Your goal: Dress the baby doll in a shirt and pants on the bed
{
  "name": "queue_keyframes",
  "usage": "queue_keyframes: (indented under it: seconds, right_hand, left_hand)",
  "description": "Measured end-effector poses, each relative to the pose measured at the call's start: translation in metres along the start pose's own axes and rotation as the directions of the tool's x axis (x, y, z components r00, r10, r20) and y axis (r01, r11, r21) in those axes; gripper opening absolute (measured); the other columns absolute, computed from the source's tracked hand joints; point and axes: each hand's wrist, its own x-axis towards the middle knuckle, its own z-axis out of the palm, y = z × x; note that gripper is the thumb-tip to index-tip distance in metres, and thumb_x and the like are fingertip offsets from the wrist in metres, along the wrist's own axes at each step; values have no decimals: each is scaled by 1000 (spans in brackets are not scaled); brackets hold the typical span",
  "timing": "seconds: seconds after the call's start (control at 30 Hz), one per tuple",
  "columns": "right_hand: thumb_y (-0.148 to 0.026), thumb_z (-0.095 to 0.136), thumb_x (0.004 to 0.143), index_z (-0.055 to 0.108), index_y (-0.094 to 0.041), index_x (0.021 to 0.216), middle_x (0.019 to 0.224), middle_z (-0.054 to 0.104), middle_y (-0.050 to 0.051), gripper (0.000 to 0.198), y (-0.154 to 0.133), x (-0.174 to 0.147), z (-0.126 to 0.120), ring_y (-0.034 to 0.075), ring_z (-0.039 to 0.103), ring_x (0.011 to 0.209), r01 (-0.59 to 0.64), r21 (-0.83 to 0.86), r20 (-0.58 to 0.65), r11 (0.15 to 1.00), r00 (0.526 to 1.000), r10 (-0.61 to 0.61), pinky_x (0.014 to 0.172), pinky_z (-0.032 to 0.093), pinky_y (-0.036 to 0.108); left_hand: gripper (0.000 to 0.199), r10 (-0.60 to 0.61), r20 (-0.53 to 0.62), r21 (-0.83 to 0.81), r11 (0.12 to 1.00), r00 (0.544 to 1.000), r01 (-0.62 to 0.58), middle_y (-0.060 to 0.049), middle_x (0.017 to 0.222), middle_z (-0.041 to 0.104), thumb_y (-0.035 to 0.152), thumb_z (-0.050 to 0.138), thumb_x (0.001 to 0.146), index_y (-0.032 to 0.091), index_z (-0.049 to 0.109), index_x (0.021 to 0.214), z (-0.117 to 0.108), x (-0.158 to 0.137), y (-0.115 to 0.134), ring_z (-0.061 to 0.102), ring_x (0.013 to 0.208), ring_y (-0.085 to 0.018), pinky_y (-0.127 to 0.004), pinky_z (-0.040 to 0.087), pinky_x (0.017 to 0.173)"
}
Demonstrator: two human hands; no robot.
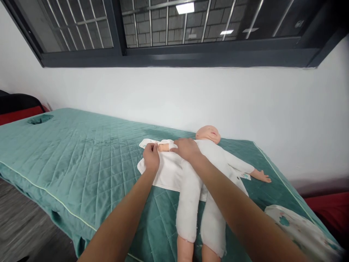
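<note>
A baby doll (208, 163) in a white cloth body lies on its back, its head toward the wall. Under it is spread a white baby garment (170, 171), with one printed flap showing past the doll's arm. My left hand (152, 156) is closed at the end of the doll's outstretched arm (164, 147), its fingertips pinched around the doll's hand. My right hand (187, 148) lies over the upper part of that same arm, thumb and fingers closed on the white sleeve. The doll's other arm stretches out to the right, untouched.
A green quilted bed cover (89, 153) with a face hole (40, 119) at the far left stretches under everything. A printed cloth (297, 229) lies at the lower right. Behind stand a white wall (122, 94) and a barred window (174, 32). Red-and-black seating (20, 107) is at left.
</note>
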Motion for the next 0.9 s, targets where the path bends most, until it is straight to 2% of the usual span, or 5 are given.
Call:
queue_keyframes:
  seconds: [0.33, 0.6, 0.7, 0.77, 0.9]
  right_hand:
    - [-55, 45, 93, 64, -18, 114, 108, 70, 15, 46, -15, 17, 16, 30, 64, 100, -3, 0, -7, 1000, 1000, 3, 88, 43, 42]
    - [-46, 38, 97, 56, -16, 127, 121, 65, 14, 45, 15, -29, -5, 30, 56, 114, -51, 60, -177, 997, 982, 61, 99, 35, 44]
    - [-41, 39, 96, 58, -16, 122, 120, 65, 14, 40, 37, -59, -6, 31, 56, 113, -178, 187, -331, 966, 914, 233, 97, 37, 43]
    - [-36, 40, 94, 59, -13, 119, 118, 64, 17, 38, 52, -81, 1, 32, 54, 114, -283, 273, -443, 919, 812, 381, 97, 38, 44]
    - [-38, 39, 93, 55, -9, 121, 115, 61, 20, 43, 80, -121, 21, 33, 55, 111, -410, 429, -489, 805, 644, 589, 96, 40, 44]
  left_hand:
    - [26, 169, 217, 115, 974, 961, -197, -5, 88, 69, 33, 46, 94, 20, 66, 84, 10, -4, 1, 61, 86, -19, -31, 45, 81]
    - [27, 77, 75, 348, 932, 994, -99, -14, 116, 61, 20, 48, 88, 16, 64, 109, -2, -10, 1, 52, 115, -31, -45, 39, 97]
    - [31, 5, 59, 555, 831, 998, -37, -16, 119, 60, 26, 51, 87, 17, 62, 114, -5, -16, 2, 52, 115, -35, -50, 39, 96]
    - [30, -10, 92, 608, 793, 996, -48, -15, 117, 62, 29, 50, 88, 17, 62, 114, -7, -19, 4, 52, 115, -34, -50, 38, 97]
    - [31, -91, 128, 521, 854, 988, 11, -14, 116, 66, 32, 49, 89, 18, 62, 113, -11, -21, 12, 53, 119, -34, -51, 32, 102]
